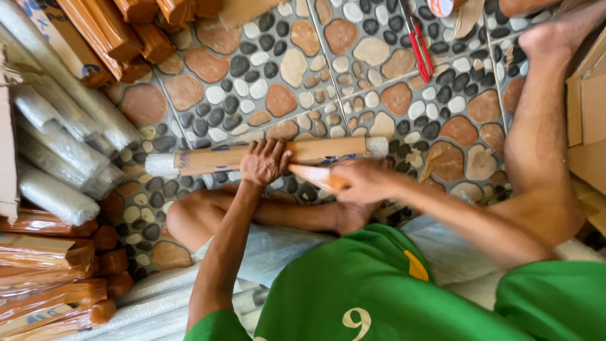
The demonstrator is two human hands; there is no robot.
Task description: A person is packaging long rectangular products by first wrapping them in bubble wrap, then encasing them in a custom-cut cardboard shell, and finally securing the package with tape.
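Observation:
A long roll (208, 159) wrapped in brown cardboard, with white foam ends, lies across the pebble-pattern tiled floor (271, 69). My left hand (265, 163) presses down on its middle. My right hand (363, 181) is blurred and holds an orange-brown roll of tape (319, 177) against the cardboard, just right of the left hand. My legs are folded on the floor, one foot under the right hand and the other leg stretched to the upper right.
White foam-wrapped rolls (57, 151) are stacked at left. Several brown taped bundles (50, 278) lie lower left and others (120, 31) upper left. Red-handled scissors (418, 44) lie on the floor at top. Cardboard sheets (590, 113) stand at right.

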